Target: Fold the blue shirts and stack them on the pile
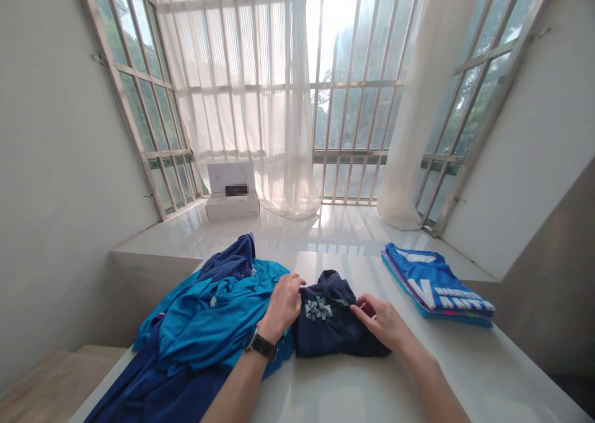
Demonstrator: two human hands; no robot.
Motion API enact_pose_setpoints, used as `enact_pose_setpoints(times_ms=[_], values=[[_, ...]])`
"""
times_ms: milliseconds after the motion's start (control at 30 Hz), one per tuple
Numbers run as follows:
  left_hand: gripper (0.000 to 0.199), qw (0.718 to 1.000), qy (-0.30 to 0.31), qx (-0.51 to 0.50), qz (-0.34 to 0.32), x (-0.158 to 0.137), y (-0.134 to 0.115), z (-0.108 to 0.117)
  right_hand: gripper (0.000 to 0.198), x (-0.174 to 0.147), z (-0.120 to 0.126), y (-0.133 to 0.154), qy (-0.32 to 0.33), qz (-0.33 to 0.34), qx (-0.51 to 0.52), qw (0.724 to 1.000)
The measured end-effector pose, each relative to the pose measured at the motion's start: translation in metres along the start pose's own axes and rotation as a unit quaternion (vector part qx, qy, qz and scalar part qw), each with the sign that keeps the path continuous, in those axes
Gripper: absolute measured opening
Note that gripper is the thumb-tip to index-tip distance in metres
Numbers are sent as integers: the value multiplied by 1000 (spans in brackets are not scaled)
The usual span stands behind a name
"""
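A navy shirt (337,333) with a pale flower-like print lies folded into a small bundle on the white table, its collar at the far side. My left hand (284,304), with a dark watch on the wrist, has its fingers curled at the shirt's upper left edge and seems to pinch the cloth. At the right side, my right hand (382,321) grips the shirt's edge between thumb and fingers. The fingertips of both hands are partly hidden. Left of the bundle, a loose heap of blue and navy clothes (218,324) touches it.
A neat stack of folded shirts (441,283), blue on top, sits at the table's right. Beyond the white table (334,386), a white box (231,207) stands on the window ledge (288,234). Sheer curtains (242,100) hang before barred windows.
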State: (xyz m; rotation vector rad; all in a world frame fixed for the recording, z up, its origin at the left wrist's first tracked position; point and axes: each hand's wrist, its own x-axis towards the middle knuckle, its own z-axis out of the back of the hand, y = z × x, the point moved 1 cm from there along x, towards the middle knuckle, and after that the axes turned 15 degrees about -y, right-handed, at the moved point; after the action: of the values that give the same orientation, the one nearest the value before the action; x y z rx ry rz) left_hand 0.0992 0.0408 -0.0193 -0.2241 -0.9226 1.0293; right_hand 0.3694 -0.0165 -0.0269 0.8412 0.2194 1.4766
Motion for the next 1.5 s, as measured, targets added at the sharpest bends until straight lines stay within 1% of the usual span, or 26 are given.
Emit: enact_pose_setpoints(times_ms=[67,133,167,200,233,267,333,367,400,467,533,633,800,867,967,1033,1067,1200,1267,1400,1500], values=[[35,1000,1,15,-20,-2,-11,-1,44,-3,3,4,55,-20,26,998],[33,999,28,19,-38,-6,-20,-4,47,-4,3,1,123,-53,55,989],[37,998,43,26,-47,-9,-24,-6,47,-4,3,-2,147,-68,62,985],[43,996,57,39,-54,-12,-25,-8,46,-3,4,-6,154,-78,63,983],[48,995,68,53,-58,-14,-26,-11,44,-1,5,-11,142,-80,58,985],[51,993,78,65,-61,-16,-26,-14,41,1,7,-16,111,-77,49,990],[52,991,93,74,-66,-19,-24,-17,35,6,9,-25,37,-70,35,996],[50,990,97,73,-68,-19,-24,-19,35,8,9,-29,9,-66,32,997],[49,990,99,70,-70,-19,-23,-19,41,8,8,-33,-13,-56,31,998],[47,990,100,64,-74,-18,-23,-19,61,8,3,-37,-35,-19,34,999],[46,990,105,56,-79,-16,-24,-18,71,6,-5,-40,-43,28,34,998],[45,989,117,39,-81,-15,-25,-16,69,5,-15,-40,-40,70,33,996],[42,990,119,11,-73,-14,-22,-15,64,5,-17,-40,12,90,54,994],[41,991,118,3,-70,-14,-20,-14,60,6,-17,-41,21,91,55,994],[40,991,114,-7,-69,-13,-20,-14,56,7,-19,-40,-13,99,47,994],[40,991,112,-10,-70,-13,-20,-14,57,7,-20,-37,-36,113,31,992],[41,991,111,-11,-69,-13,-19,-15,60,6,-20,-35,-37,126,20,991],[41,993,105,-9,-62,-13,-18,-17,79,-4,-13,-30,3,199,-28,980],[42,993,102,-8,-60,-13,-17,-19,83,-8,-9,-31,-11,234,-48,971],[44,992,112,-18,-63,-12,-18,-19,68,-5,-10,-28,-79,287,-81,951],[43,989,125,-33,-73,-10,-21,-16,64,-3,-13,-18,-77,308,-88,944]])
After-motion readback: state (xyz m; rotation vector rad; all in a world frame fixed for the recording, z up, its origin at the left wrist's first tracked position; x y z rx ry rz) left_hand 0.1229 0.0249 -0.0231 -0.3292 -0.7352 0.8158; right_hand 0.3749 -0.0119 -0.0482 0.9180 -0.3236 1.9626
